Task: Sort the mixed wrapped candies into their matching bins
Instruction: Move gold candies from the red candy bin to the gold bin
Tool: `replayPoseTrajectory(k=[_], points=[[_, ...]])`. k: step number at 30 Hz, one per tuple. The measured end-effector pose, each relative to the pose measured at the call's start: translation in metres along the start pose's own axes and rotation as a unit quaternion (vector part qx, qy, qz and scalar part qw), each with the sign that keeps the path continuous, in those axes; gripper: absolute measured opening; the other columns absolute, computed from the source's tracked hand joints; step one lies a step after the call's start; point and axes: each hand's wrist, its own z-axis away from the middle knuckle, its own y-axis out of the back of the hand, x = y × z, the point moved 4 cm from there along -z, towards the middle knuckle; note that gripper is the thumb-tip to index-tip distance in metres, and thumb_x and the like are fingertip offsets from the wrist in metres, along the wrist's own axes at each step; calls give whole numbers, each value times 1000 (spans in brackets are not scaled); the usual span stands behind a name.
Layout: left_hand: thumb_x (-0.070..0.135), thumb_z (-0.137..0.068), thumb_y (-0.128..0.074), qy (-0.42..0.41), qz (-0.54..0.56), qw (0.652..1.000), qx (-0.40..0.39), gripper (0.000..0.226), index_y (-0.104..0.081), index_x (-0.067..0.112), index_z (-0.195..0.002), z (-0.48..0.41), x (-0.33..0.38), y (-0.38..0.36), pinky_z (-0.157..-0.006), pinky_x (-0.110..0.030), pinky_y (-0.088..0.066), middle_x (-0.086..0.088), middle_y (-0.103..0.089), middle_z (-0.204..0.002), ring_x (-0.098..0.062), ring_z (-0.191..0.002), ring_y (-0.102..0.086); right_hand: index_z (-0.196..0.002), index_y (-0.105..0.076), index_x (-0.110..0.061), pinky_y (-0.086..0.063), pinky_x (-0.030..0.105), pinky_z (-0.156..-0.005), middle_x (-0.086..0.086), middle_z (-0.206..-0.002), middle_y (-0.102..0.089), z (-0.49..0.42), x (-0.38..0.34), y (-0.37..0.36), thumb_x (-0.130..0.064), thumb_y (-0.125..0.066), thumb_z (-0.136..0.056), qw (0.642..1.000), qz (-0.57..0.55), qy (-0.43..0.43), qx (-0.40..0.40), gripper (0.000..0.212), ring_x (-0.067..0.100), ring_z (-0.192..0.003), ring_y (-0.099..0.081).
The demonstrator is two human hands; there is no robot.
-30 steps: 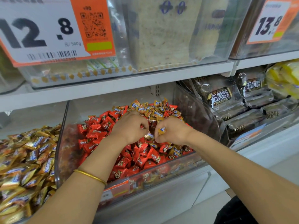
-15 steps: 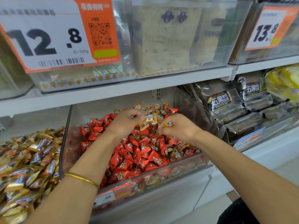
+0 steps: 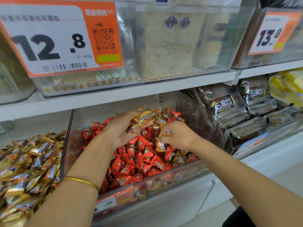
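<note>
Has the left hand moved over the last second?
Yes: the left hand turned palm-up and rose with gold candies toward the back of the clear bin.

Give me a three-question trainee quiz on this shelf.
1. The red candies lie in which bin? A left, B middle, C right.
2. True or false: the left hand is empty.
3. Fill in: the right hand pinches a ___ candy.
Key: 1 B, the middle bin; 2 false, it holds gold candies; 3 gold.
</note>
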Motion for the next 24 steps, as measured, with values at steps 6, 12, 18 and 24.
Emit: replayPoseTrajectory(k=[6, 12, 18, 24], points=[[7, -91, -54, 19, 28, 999, -24, 4, -55, 7, -95, -1, -2, 0, -35, -13, -33, -22, -66, -104, -27, -76, -72, -79, -57, -13, -31, 21, -34, 13, -103, -54, 11, 23, 23, -23, -55, -93, 935, -326, -128, 57, 18, 11, -42, -35], [5, -91, -54, -46, -159, 985, -42, 16, -66, 15, -85, -3, -1, -5, -38, -16, -33, -6, -64, -88, -13, -69, -62, -94, -56, -8, -28, 17, -31, 12, -88, -67, 9, 18, 16, -20, -66, -87, 881, -445, -160, 20, 17, 18, -53, -65], [4, -94, -49, -61, -241, 967, -53, 20, -65, 14, -88, 1, -3, -5, -42, -16, -35, 0, -59, -78, 0, -47, -54, -89, -50, -3, -29, 15, -29, 19, -77, -66, 6, -1, 1, -2, -57, -89, 789, -584, -188, -29, 8, 15, -40, -53], [9, -93, -53, -165, -377, 911, -17, 18, -67, 20, -87, 4, 3, -4, -52, -15, -43, 0, -65, -83, 1, -61, -59, -93, -57, -5, -32, 14, -32, 11, -75, -56, 1, -13, -11, -17, -60, -90, 710, -669, -206, -76, 12, 11, -56, -46]])
